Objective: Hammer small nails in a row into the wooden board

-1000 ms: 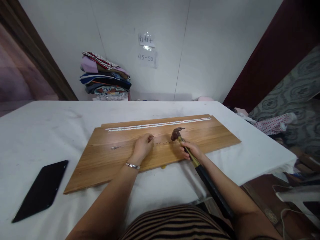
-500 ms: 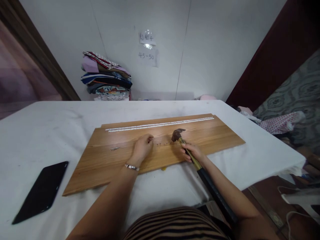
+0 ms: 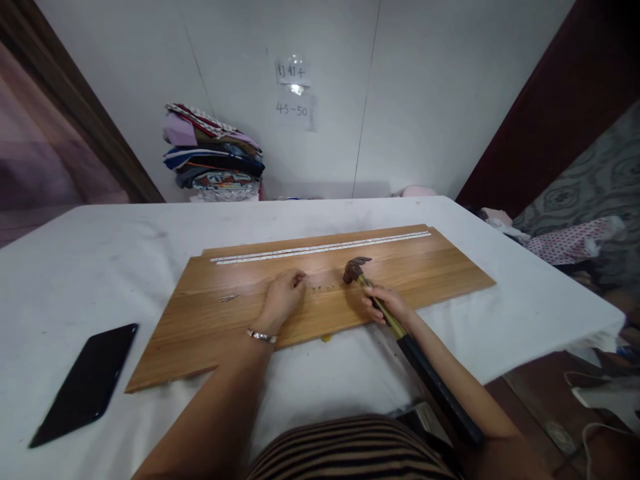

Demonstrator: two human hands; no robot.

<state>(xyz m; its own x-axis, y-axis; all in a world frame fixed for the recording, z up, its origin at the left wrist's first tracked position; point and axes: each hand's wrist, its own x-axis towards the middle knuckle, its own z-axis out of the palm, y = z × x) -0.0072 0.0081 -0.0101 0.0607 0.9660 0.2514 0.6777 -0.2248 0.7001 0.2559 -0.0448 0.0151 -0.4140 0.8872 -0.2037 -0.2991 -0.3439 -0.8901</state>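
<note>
My right hand (image 3: 385, 303) is wrapped around the neck of a claw hammer (image 3: 396, 327). Its brown rusty head hovers over the wooden board (image 3: 425, 267), while the black grip slants back along my forearm. My left hand (image 3: 284, 293) rests on the board with thumb and forefinger pinched on what looks like a small nail, mostly hidden by the fingers. Between the hands, a short row of small nails (image 3: 323, 287) stands up from the wood. Several loose nails (image 3: 229, 298) lie on the board left of my left hand.
Two white printed measuring strips (image 3: 320, 250) run along the board's far side. A black tablet-like slab (image 3: 85, 383) lies at the left on the white-covered table (image 3: 165, 230). Folded clothes (image 3: 215, 153) are stacked beyond the table's far edge, against the wall.
The camera view has shifted slightly. Both hands keep nearly the same position and hold, and the hammer head stays over the board.
</note>
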